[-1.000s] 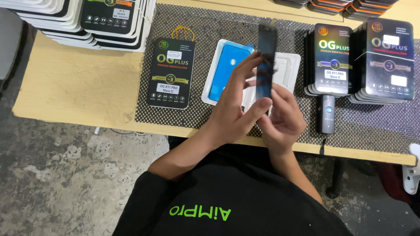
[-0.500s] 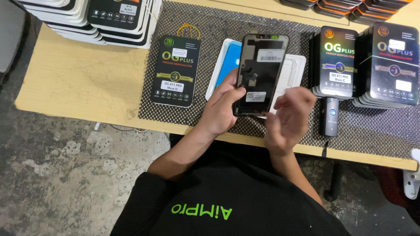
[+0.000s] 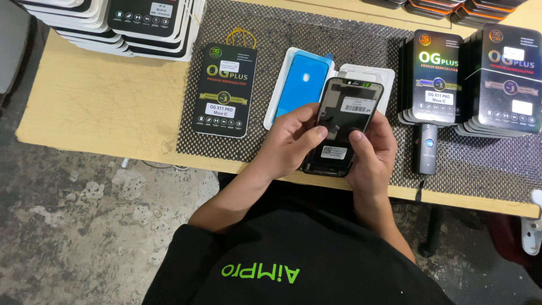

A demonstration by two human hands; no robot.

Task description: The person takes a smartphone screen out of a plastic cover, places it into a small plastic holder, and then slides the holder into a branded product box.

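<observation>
Underneath, a black mesh mat point(image 3: 316, 45) covers the wooden table point(image 3: 101, 107), concrete floor point(image 3: 73, 237) below.

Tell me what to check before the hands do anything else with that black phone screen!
1. Both hands on the screen: ok. The left hand and right hand each grip the black phone screen.
2. Screen up off the mat: ok, it is held above the dotted mat.
3. White tray free: ok. The white tray with the blue sheet lies behind the hands, with nothing on top of it.
4. Small black tool out of the way: ok. The black tool lies to the right, apart from the hands.
5. Screen free of cracks: cannot tell.
</observation>
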